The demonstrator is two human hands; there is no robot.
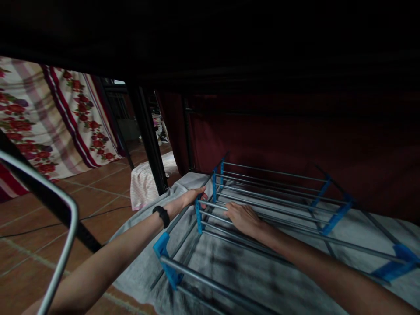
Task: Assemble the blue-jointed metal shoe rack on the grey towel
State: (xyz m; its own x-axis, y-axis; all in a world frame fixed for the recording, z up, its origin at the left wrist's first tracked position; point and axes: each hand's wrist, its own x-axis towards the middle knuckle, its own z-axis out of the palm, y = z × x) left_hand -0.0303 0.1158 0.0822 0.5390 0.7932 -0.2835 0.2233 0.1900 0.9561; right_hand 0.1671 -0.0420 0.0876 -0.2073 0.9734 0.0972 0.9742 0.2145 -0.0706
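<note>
Head view looks down under a dark frame at both bare hands on a low rack of grey metal rods with blue plastic connectors [262,205]. Fingers of the left hand [193,197] curl over the rack's near-left corner, clamped on the end of a rod just beside an upright blue connector [198,214]; the thumb side is hidden, so how far the grip wraps round cannot be told. A black wristband [162,215] sits on the left wrist, and the forearm runs back toward the lower left edge. The right hand [244,218] lies palm down across several rods a little to the right of that connector, its fingers together and stretched flat, pressing on the rods rather than closed round any one. Its forearm reaches in from the lower right corner.

The rack rests on a grey cloth [229,267] spread over the reddish tiled floor [98,183]. It carries nothing on its rods. Behind it hangs a dark red curtain [295,140]. A pale pink folded cloth [144,183] lies by a black post [149,135] at the left, and farther left hangs a floral sheet [49,118]. A curved grey metal tube [62,245] crosses the near left corner.
</note>
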